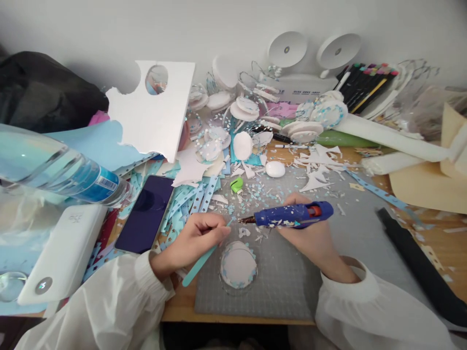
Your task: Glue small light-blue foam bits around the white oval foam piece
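Left hand (206, 236): closed in a pinch of thumb and curled fingers, grasping a turquoise strip (199, 266).
Turquoise strip: slanting from near left to far right through the pinch, reaching with its far end to just beside the nozzle (248, 220); too small there to tell touching from apart.
Right hand (310, 238): wrapped around a blue glue gun (279, 215), grasping it.
Blue glue gun: held over the mat, pointing left, speckled with pale flecks, showing red toward the right end.
White disc (237, 262): lying on the near part of the grey cutting mat (284, 291), flecked blue around the edge, placed nearer than the nozzle.
Green piece (237, 184): lying farther than the nozzle, left of a white oval (275, 169).
Phone (146, 214): lying face up, left of the left hand, beside patterned paper strips (200, 194).
Power bank (65, 253): placed left of the phone, near a clear bottle (83, 175).
Far side: crowded with a white cut-out sheet (164, 124) on the left, decorated discs (244, 109) in the middle, markers (368, 92) on the right.
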### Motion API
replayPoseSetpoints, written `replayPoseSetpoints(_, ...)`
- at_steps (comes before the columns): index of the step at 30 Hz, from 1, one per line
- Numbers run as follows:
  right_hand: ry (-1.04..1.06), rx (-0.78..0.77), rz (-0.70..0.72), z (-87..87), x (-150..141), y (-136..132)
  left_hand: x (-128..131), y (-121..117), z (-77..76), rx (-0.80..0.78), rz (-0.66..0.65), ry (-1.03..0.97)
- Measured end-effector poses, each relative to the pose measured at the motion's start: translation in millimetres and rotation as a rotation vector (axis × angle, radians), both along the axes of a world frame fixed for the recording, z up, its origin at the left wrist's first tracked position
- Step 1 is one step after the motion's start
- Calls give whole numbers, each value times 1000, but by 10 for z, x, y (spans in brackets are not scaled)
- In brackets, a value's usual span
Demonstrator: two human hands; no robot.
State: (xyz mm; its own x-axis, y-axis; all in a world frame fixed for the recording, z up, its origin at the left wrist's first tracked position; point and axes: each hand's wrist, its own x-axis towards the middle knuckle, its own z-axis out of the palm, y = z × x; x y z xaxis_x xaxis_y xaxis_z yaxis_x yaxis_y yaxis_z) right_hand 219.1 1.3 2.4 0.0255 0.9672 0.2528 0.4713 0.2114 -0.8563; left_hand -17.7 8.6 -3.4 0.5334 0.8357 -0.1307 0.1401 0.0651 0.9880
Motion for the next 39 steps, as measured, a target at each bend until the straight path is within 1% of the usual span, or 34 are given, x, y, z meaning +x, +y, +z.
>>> replayPoseSetpoints(3,-48,17,4,-20,-17,0,8,-7,9,-13,-13,0)
replayPoseSetpoints(9,9,-25,-25,-43,-18,-13,-8,-25,10,-32,-22,-17)
replayPoseSetpoints(20,-23,1,-18,-44,-7,-14,5,-27,23,-35,-15,-21)
replayPoseSetpoints(39,11,-30,-36,-66,-20,-25,6,-25,35,-16,-29,-44)
